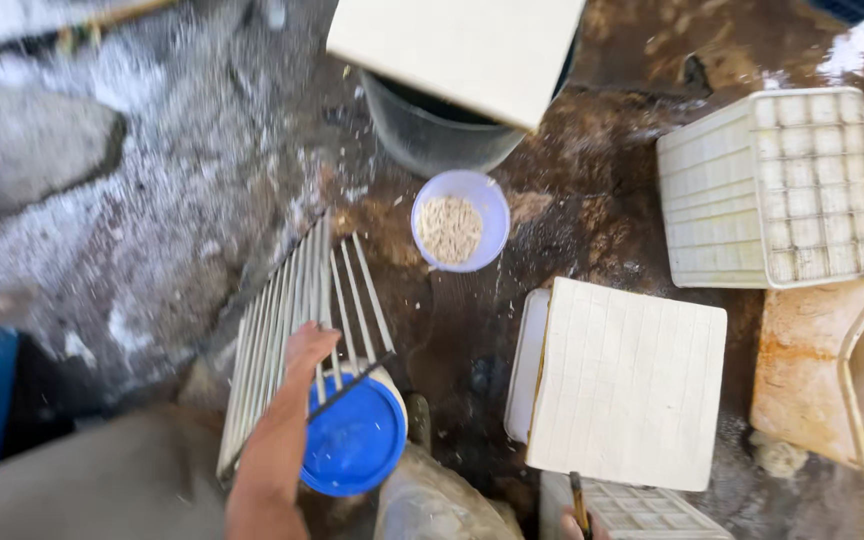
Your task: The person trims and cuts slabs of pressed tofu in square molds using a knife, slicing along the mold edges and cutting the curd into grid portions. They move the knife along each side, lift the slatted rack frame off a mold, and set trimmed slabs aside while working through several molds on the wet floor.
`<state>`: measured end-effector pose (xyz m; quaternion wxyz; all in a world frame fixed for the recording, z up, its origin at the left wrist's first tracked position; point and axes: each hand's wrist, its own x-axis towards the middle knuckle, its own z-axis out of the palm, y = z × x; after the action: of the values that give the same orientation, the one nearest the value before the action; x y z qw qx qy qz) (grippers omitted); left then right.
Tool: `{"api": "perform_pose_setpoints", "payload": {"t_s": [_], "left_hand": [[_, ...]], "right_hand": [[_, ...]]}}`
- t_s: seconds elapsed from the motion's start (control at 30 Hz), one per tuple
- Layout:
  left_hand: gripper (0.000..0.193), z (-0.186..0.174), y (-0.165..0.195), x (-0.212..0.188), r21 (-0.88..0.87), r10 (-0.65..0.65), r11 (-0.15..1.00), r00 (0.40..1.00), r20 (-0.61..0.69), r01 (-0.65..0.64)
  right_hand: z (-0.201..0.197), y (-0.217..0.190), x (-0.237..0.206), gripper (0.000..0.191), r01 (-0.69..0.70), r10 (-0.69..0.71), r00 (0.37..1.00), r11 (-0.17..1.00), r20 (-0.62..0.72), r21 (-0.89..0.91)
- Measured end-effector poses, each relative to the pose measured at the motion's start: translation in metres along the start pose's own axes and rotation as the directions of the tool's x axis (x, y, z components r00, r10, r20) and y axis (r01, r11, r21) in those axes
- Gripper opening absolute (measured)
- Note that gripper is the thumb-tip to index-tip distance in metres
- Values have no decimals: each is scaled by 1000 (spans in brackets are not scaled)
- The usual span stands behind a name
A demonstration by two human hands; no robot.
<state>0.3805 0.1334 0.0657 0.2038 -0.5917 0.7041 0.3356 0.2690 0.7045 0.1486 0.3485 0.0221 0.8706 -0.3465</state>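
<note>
My left hand (308, 345) reaches forward and grips a rack of thin metal rods (287, 320). The rack lies tilted, its near end resting on a round blue tub (354, 440). At the bottom edge only the fingertips of my right hand (570, 524) show, closed around a thin dark tool (578, 498). The tool's tip touches the near edge of a white slab scored into small squares (627, 385), which lies on a white tray (525, 360).
A lilac bowl of pale grains (460, 220) sits on the wet brown floor. Behind it stands a dark bucket (432, 135) covered by a white board (457, 45). A white ribbed crate (772, 190) and a cream crate (832, 375) are at right.
</note>
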Motion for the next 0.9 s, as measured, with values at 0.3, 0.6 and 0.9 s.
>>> {"api": "perform_pose_setpoints", "payload": {"t_s": [0.3,0.6,0.9], "left_hand": [[38,-254,-66,-206,-245,534,814,844,-37,-526],[37,-184,8,-262,-886,749,403,639,175,-229],[44,-138,51,-299,-899,845,434,319,429,57]], "right_hand": [[26,-68,7,40,68,-69,998,980,-3,185],[42,-120,43,29,466,-386,883,788,-267,403],[-61,-90,90,52,143,55,984,328,-170,934]]}}
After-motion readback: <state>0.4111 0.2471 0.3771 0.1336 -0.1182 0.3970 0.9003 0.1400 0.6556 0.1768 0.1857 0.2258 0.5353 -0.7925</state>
